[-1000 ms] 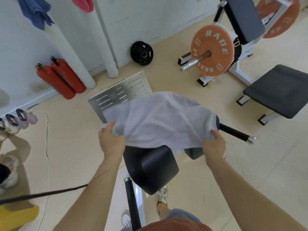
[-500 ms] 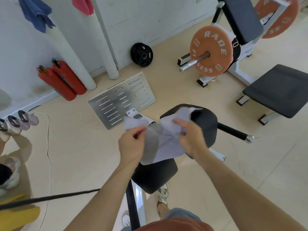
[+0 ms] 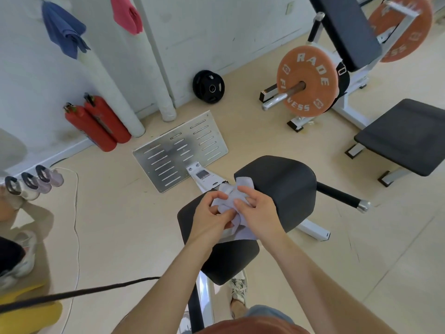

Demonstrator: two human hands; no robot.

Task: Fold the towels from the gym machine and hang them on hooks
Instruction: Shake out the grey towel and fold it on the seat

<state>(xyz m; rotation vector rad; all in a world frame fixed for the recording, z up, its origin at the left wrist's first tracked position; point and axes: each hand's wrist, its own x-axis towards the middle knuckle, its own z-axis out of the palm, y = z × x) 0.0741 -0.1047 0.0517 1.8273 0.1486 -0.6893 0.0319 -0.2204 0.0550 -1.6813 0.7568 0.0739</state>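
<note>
Since a second ago you have drawn your hands together, and the towel that was spread wide between them is now bunched into a small bundle. Your left hand (image 3: 210,214) and right hand (image 3: 258,213) sit almost touching, both with fingers curled and pinching the pale grey towel (image 3: 228,203). The cloth lies between the two hands, with a corner poking out above your right fingertips and a flap trailing below your palms. You hold the bundle over the meeting edges of the upper black pad (image 3: 289,186) and the lower black pad (image 3: 228,261); whether it touches either one cannot be told. A black handle bar (image 3: 339,195) juts out from the right side of the upper pad. Bare floor (image 3: 120,225) lies open to your left, and the slotted metal footplate (image 3: 180,150) sits just ahead of the pads. On the wall hang a blue towel (image 3: 65,30) and a pink towel (image 3: 127,15), well apart from your hands.
</note>
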